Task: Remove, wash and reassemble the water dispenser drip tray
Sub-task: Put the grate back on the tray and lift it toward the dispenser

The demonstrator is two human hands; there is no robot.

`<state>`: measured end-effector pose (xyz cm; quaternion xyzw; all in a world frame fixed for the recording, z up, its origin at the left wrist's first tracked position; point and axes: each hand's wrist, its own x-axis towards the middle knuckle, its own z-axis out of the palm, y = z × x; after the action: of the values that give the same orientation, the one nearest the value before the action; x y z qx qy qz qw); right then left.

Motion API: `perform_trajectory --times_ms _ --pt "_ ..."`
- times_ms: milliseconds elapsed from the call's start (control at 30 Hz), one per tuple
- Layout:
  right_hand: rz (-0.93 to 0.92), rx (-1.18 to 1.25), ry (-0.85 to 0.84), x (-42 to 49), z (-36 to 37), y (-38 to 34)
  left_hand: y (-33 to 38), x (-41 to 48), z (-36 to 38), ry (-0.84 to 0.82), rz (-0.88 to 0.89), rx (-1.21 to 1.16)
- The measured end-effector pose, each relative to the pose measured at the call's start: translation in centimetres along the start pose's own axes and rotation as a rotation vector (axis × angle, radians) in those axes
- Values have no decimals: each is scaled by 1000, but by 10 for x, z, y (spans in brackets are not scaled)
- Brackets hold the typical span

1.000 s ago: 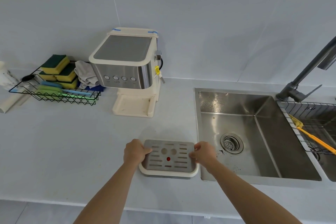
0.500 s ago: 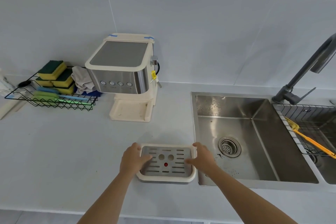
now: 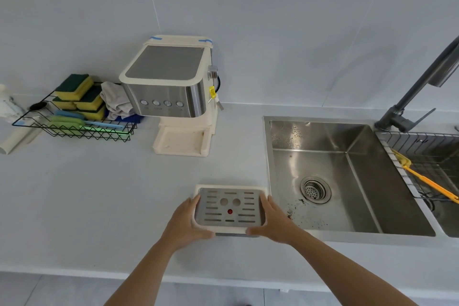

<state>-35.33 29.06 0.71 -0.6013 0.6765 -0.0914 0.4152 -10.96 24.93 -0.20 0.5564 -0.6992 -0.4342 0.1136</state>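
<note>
The cream drip tray (image 3: 231,186) with its slotted metal grate (image 3: 229,207) lies on the counter just left of the sink. My left hand (image 3: 187,222) holds its left side, thumb under the near edge. My right hand (image 3: 272,220) holds its right side the same way. The cream and steel water dispenser (image 3: 171,89) stands at the back, its base slot (image 3: 181,141) bare.
A steel sink (image 3: 345,176) with a drain lies to the right, a grey tap (image 3: 417,89) behind it. A wire rack (image 3: 74,129) with sponges, cloth and brushes stands at the left. A yellow brush (image 3: 427,181) lies in the right basin's rack.
My hands shifted from the grate's top to the tray's sides and near corners. The tray stays on the counter beside the sink.
</note>
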Motion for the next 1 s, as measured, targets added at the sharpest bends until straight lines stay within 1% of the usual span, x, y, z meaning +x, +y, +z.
perform_trajectory --times_ms 167,300,467,667,1000 --pt "32 -53 17 -1 11 0 -3 0 8 -4 12 72" --pt "65 -89 62 1 18 0 -4 3 10 56 -20 150" --pt "59 -67 62 5 16 -2 -4 6 8 69 -47 166" --pt "-6 -16 83 17 -4 -14 5 15 -8 122 -29 98" --pt "-176 21 108 54 -42 -72 27 30 -73 226 -20 15"
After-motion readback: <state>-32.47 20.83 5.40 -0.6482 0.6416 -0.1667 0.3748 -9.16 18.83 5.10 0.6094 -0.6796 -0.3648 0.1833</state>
